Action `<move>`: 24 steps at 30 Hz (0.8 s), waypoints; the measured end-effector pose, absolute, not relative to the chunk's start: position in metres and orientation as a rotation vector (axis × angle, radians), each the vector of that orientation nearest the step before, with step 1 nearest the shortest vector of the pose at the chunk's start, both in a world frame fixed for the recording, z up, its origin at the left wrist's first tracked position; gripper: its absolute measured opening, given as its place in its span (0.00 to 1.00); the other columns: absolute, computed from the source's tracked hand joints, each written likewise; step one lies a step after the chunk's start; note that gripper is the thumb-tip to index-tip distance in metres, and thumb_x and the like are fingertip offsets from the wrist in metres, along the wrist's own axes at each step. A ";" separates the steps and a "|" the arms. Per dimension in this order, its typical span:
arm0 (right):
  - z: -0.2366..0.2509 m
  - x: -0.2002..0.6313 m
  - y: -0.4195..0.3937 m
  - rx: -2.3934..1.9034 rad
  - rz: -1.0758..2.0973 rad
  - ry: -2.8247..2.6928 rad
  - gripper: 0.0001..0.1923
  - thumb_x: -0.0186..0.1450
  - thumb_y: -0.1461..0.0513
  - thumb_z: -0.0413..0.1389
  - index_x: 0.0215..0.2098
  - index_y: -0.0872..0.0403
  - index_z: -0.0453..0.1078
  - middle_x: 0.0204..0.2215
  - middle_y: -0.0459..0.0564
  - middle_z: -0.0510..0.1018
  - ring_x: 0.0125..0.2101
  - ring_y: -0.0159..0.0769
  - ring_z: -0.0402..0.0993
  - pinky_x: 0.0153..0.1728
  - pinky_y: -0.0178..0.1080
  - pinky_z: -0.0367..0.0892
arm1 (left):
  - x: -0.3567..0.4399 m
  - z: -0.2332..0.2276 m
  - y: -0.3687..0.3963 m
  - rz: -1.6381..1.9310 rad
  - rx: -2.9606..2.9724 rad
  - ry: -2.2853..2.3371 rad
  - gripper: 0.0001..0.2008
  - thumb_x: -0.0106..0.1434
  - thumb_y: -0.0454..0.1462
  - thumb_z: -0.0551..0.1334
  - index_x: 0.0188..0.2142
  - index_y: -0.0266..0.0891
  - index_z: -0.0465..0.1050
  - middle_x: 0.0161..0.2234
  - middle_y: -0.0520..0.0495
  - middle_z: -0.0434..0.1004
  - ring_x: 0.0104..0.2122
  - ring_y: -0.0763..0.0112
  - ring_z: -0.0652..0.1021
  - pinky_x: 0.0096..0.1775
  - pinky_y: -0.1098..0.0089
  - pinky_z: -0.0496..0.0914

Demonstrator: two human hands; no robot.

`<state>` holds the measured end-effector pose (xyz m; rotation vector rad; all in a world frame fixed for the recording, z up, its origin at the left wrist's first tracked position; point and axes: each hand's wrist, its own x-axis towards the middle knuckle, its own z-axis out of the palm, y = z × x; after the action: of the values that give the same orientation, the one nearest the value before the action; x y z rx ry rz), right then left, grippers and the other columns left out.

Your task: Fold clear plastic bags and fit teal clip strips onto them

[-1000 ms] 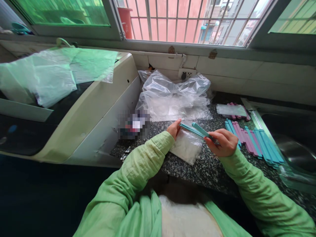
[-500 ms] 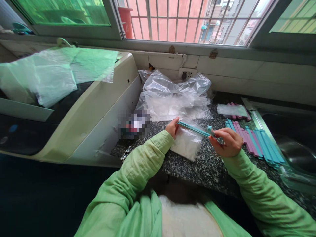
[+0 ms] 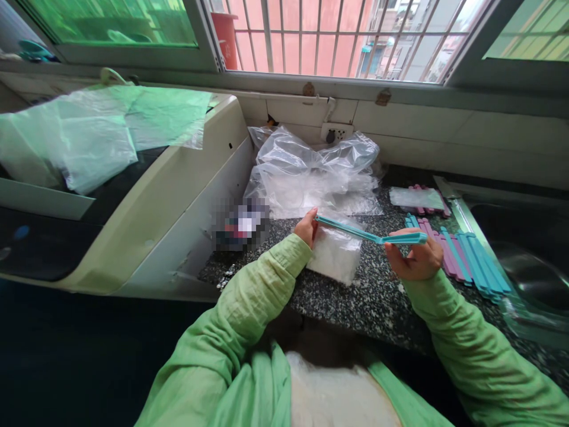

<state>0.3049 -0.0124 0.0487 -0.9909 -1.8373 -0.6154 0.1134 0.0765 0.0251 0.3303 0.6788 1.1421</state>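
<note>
Above a speckled counter (image 3: pixel 368 302), a teal clip (image 3: pixel 355 231) stretched between two hands. Left hand (image 3: pixel 307 227) pinching its far end, fingers closed. Right hand (image 3: pixel 415 258) gripping the opened-out near end, thumb under, probably. Beneath, a small clear bag (image 3: pixel 333 254) of white stuff. Near the right hand, a row of pink and blue clips (image 3: pixel 462 258); behind, crumpled plastic (image 3: pixel 311 172).

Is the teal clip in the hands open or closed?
Open: the teal clip is spread out long between left hand and right hand.
</note>
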 end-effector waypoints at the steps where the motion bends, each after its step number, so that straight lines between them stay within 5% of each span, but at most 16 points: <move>1: 0.048 0.306 -0.012 -0.977 -0.619 -1.836 0.06 0.54 0.63 0.57 0.30 0.51 0.64 0.24 0.46 0.74 0.22 0.32 0.71 0.21 0.35 0.65 | 0.113 0.025 0.077 1.148 0.327 0.684 0.07 0.53 0.37 0.58 0.25 0.35 0.71 0.22 0.49 0.76 0.37 0.64 0.78 0.45 0.66 0.69; 24: 0.035 0.317 0.001 -1.003 -0.315 -1.591 0.03 0.57 0.61 0.52 0.30 0.52 0.65 0.23 0.45 0.70 0.23 0.33 0.68 0.25 0.40 0.67 | 0.110 0.029 0.083 1.282 0.251 0.655 0.08 0.54 0.35 0.55 0.27 0.34 0.72 0.25 0.49 0.77 0.39 0.65 0.77 0.46 0.67 0.68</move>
<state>0.3167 0.0014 0.0352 -1.0032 -1.5907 -0.3150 0.1101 0.0832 0.0286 0.2509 0.6552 1.2819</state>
